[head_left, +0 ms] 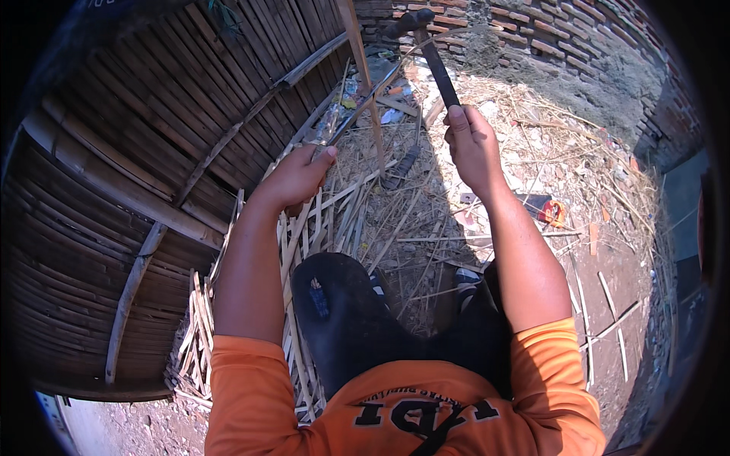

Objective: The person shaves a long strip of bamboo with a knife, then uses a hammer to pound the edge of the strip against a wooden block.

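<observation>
My right hand (473, 148) is closed around the dark handle of a hammer (437, 68), raised ahead of me with its metal head at the top. Farther left, my left hand (300, 176) is closed on a long thin strip (363, 105), which slants up and away to the right. Whether the strip is bamboo or a blade, I cannot tell. It crosses an upright wooden stake (376, 125). On the ground between my hands lies a tool with a dark ribbed handle (401, 167). My left palm and some fingertips are hidden.
A woven bamboo wall (152, 129) with pole braces leans along my left. Split bamboo strips (199, 327) are piled beside my left leg. Straw and debris (525, 114) litter the ground. A brick wall (547, 34) stands ahead; a dark red-orange packet (549, 210) lies right of my right forearm.
</observation>
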The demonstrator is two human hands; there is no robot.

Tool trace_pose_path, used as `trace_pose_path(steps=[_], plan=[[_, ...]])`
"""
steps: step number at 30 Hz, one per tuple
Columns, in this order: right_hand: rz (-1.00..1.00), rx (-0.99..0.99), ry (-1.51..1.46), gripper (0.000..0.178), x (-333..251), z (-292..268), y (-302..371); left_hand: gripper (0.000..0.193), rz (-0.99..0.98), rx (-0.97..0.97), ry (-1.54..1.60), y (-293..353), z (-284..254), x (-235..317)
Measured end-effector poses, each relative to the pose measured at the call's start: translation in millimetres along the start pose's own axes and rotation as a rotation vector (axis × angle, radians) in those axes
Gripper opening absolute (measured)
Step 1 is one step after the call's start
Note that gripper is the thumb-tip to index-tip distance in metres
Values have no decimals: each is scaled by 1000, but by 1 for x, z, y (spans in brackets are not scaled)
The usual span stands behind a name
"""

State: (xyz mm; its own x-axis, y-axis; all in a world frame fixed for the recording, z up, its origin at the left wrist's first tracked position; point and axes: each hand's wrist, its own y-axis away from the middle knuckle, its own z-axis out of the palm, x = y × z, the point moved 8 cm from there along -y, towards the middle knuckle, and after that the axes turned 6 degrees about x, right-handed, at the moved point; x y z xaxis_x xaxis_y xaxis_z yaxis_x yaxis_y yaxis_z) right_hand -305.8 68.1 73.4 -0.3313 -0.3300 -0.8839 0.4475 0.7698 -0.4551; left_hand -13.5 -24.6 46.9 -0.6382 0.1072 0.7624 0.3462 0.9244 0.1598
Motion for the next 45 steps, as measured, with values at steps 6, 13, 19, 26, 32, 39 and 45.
trace_pose_path(steps=[6,13,19,26,32,39,45], plan=[[176,-173,345,46,53,21,13,41,23,29,-104,-4,7,15],[48,-17,82,52,33,5,0,42,17,27,-25,-18,11,0],[70,-58,512,50,59,7,1,47,1,7,-94,-24,18,16],[147,12,38,50,38,-3,-5,42,14,21,-24,-27,15,-3],[281,-99,408,49,60,12,7,43,15,-19,-51,-38,24,-3],[138,-42,136,48,57,4,-4,42,34,9,3,-38,22,-14],[255,-30,269,45,95,9,3,41,-17,7,38,-48,24,-12]])
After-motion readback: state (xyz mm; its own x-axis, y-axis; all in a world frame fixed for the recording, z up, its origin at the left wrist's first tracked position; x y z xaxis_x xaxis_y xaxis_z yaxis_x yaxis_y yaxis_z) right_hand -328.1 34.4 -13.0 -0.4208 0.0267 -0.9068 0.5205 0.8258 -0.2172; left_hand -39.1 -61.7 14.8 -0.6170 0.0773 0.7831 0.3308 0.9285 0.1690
